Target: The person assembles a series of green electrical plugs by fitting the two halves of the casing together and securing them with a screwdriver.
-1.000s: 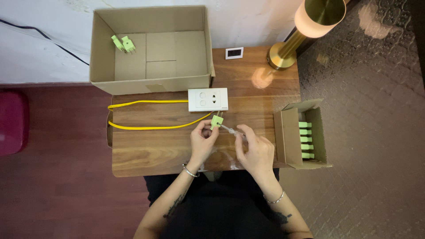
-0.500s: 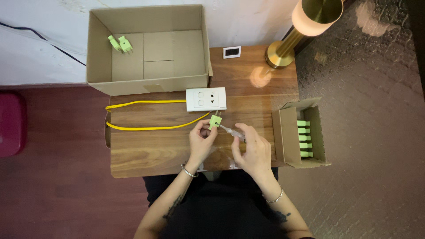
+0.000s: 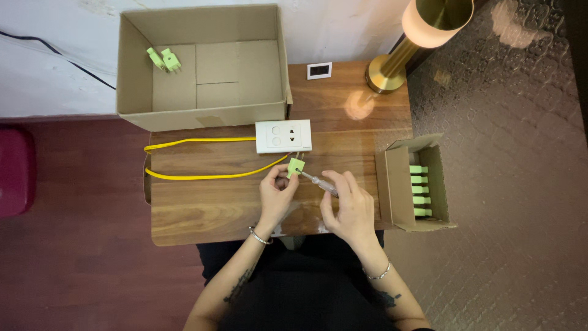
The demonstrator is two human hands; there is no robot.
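The left hand (image 3: 277, 191) holds a small light-green plug (image 3: 296, 167) pinched at its fingertips, raised just above the wooden table (image 3: 202, 211). The plug sits at the far end of the grip, beyond the fingers, just near of the white socket plate (image 3: 283, 136); whether plug and plate touch cannot be told. The right hand (image 3: 348, 208) is closed around a slim screwdriver (image 3: 318, 182) with a clear handle. The tool runs left and slightly far from the fingers, and its tip meets the right side of the plug. The two hands lie close together, apart by the length of the exposed shaft.

A yellow cable (image 3: 202, 159) leaves the left side of the socket plate, loops to the left table edge and returns toward the plug. At the right table edge stands a small open carton (image 3: 398, 184) holding a row of green plugs (image 3: 419, 190) of the same kind. A large open cardboard box (image 3: 202, 113) sits at the far side of the table; two green plugs (image 3: 164, 59) lie in its far left corner. A brass lamp base (image 3: 384, 78) stands at the far right, with a small white framed card (image 3: 319, 70) to its left.
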